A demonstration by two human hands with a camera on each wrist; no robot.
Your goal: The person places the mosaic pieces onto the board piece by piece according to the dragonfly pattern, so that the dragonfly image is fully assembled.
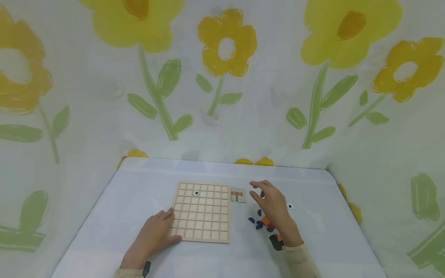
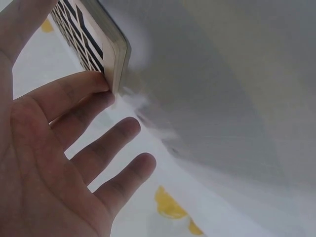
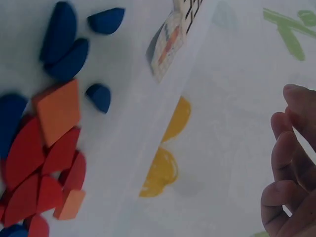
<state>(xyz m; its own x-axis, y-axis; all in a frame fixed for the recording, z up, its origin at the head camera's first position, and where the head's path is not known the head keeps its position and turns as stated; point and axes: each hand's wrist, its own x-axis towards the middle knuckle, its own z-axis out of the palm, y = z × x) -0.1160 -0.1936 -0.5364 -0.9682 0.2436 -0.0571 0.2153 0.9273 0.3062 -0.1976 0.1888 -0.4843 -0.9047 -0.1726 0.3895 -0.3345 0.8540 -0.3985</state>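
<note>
A pale wooden grid board [image 1: 205, 216] lies flat on the table. One white tile with a black eye dot [image 1: 196, 193] sits in its upper part. At the board's lower left my left hand [image 1: 155, 231] rests with spread fingers touching the rim; in the left wrist view, the fingertips [image 2: 101, 81] meet the board's edge [image 2: 117, 59]. My right hand [image 1: 274, 204] hovers right of the board, thumb and forefinger apart and nothing visible between them. Beside the board is a small pattern card [image 1: 238, 195]. Near the right hand lie blue half-round pieces [image 1: 259, 224].
In the right wrist view, red curved pieces [image 3: 24, 153] lie heaped with orange blocks [image 3: 58, 111]. Another eye tile [image 1: 290, 206] lies right of my right hand. A dark piece [image 1: 276, 242] is by the right wrist. Flower-printed cloth walls [image 1: 243, 127] surround the white table [image 1: 114, 208].
</note>
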